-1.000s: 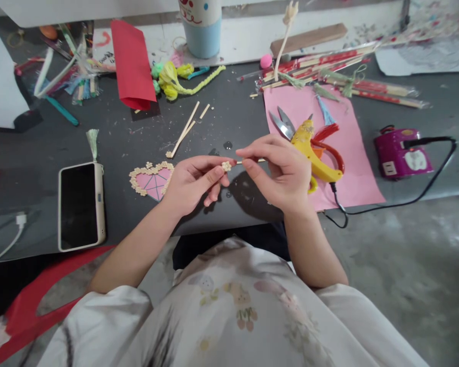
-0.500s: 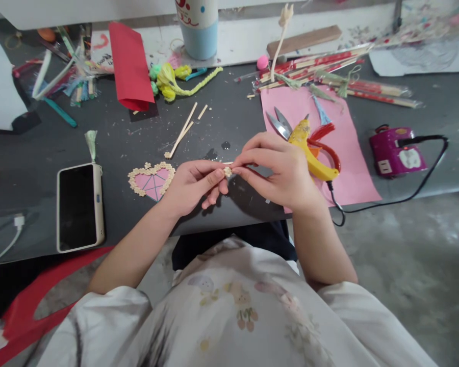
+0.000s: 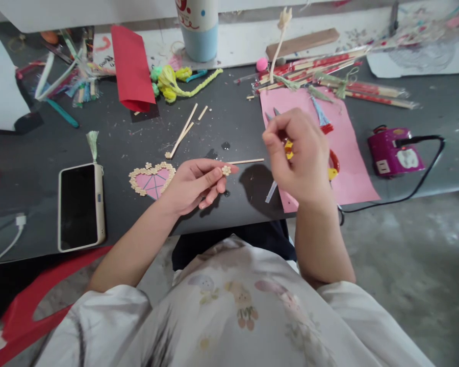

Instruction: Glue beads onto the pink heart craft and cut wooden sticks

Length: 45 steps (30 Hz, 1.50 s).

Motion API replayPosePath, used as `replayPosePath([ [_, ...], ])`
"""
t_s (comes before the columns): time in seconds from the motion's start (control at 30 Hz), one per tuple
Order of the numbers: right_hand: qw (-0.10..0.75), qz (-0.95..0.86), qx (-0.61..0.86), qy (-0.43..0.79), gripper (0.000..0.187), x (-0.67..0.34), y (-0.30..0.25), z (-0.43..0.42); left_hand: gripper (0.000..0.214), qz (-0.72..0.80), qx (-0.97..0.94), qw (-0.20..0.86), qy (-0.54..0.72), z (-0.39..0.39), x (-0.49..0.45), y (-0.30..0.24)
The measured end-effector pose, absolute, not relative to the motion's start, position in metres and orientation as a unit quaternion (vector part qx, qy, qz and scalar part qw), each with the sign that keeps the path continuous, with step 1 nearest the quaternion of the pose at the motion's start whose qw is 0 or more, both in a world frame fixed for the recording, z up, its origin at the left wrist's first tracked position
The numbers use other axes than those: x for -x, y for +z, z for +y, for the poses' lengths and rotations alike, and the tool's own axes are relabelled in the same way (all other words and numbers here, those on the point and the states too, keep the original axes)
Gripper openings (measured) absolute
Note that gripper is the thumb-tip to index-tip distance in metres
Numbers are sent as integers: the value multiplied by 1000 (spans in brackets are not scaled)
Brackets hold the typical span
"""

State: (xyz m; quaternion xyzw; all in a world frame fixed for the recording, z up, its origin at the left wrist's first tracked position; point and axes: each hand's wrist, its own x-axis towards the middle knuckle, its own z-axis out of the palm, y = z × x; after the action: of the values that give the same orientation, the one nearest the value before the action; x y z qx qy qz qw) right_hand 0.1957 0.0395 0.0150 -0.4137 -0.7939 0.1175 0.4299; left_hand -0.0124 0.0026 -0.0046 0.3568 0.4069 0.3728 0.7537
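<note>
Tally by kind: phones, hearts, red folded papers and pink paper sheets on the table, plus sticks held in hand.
Phone: 1
Pink heart: 1
Red folded paper: 1
Pink paper sheet: 1
Flower-tipped stick, in the left hand: 1
Total: 5

On the table [image 3: 233,117], the left hand [image 3: 193,183] sits near the middle with a thin stick [image 3: 248,161] in its grip, the stick running toward three o'clock. The heart piece [image 3: 152,179] lies just at the hand's nine o'clock, the phone [image 3: 80,205] farther out that way. Loose sticks [image 3: 185,130] lie at twelve o'clock, the cup [image 3: 197,25] well behind them, the folded paper [image 3: 132,66] at eleven. At three o'clock the right hand [image 3: 300,158] hangs over the paper sheet [image 3: 348,153] and the glue gun [image 3: 332,173] on it; the plug box [image 3: 396,151] lies beyond, off the sheet.
</note>
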Motion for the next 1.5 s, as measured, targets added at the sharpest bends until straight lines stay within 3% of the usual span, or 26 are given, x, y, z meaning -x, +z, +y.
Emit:
replayPosePath([
  [0.1, 470, -747, 460, 95, 10, -198, 12, 39, 30, 414, -363, 747, 373, 3, 13, -7],
  [0.27, 420, -795, 406, 164, 9, -188, 8, 29, 37, 419, -361, 742, 379, 4, 13, -7],
  [0.47, 423, -802, 360, 220, 7, -175, 4, 19, 31, 411, -352, 742, 396, 4, 11, -7],
  [0.87, 430, -806, 352, 205, 8, -173, -1, 18, 41, 448, -384, 703, 397, 5, 10, -9],
  [1.27, 367, -856, 336, 139, 7, -171, 0, 20, 41, 465, -387, 693, 392, 4, 8, -10],
  [1.5, 375, -841, 369, 124, 10, -178, 0, 26, 39, 459, -391, 704, 376, 5, 9, -7],
])
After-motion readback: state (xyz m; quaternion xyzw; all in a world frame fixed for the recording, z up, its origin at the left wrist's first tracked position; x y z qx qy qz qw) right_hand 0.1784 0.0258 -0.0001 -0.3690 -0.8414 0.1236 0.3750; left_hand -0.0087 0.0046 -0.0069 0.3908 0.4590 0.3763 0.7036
